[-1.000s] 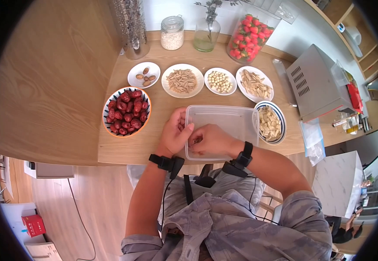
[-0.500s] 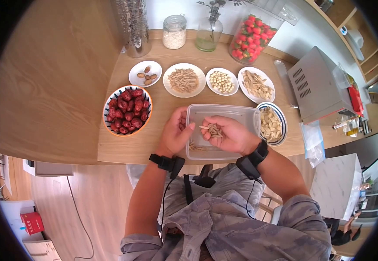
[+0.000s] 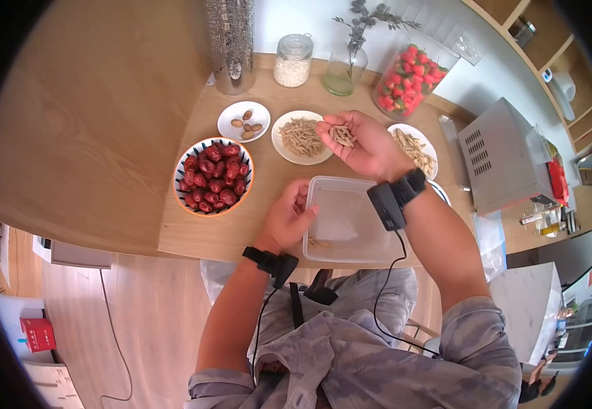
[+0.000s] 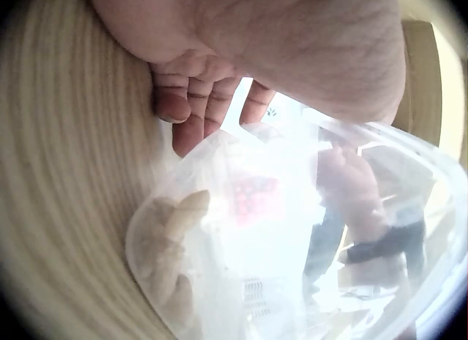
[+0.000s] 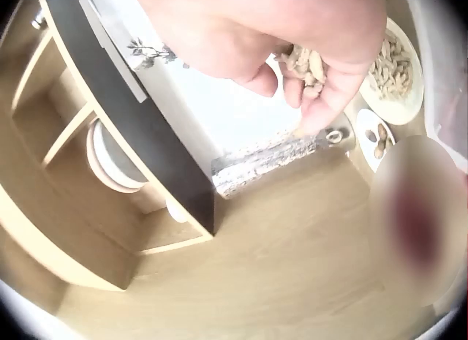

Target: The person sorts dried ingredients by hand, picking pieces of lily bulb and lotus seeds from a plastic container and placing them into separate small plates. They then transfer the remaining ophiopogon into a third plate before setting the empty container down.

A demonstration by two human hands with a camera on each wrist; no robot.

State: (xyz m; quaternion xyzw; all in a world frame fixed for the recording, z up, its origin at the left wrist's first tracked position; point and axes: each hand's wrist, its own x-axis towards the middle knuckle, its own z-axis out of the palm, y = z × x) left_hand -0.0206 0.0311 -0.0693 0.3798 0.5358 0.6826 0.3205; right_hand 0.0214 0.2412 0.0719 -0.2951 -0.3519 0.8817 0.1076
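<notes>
My right hand (image 3: 367, 146) is palm up, its fingers curled round a handful of short tan dried sticks (image 3: 343, 135). It is over the table beside a white plate (image 3: 301, 161) of similar sticks (image 3: 301, 135). A clear plastic container (image 3: 350, 255) stands near the table's front edge, with a few tan pieces (image 3: 320, 242) in its lower left corner. My left hand (image 3: 291, 217) holds the container's left side, thumb over the rim and bent fingers along the outside. In the left wrist view larger tan pieces (image 4: 175, 230) show through its wall.
A bowl of red dates (image 3: 214, 177) and a small plate of brown nuts (image 3: 243, 126) stand left. A plate of pale slices (image 3: 415, 146) lies right, partly behind my arm. Behind are a glass jar (image 3: 293, 61), a vase (image 3: 344, 71), a strawberry container (image 3: 412, 82); a grey appliance (image 3: 507, 160) stands right.
My right hand gathered sticks inside the container, turned palm up with them, then lifted out and moved away toward the plate at the back. My left hand stayed at the container's left side.
</notes>
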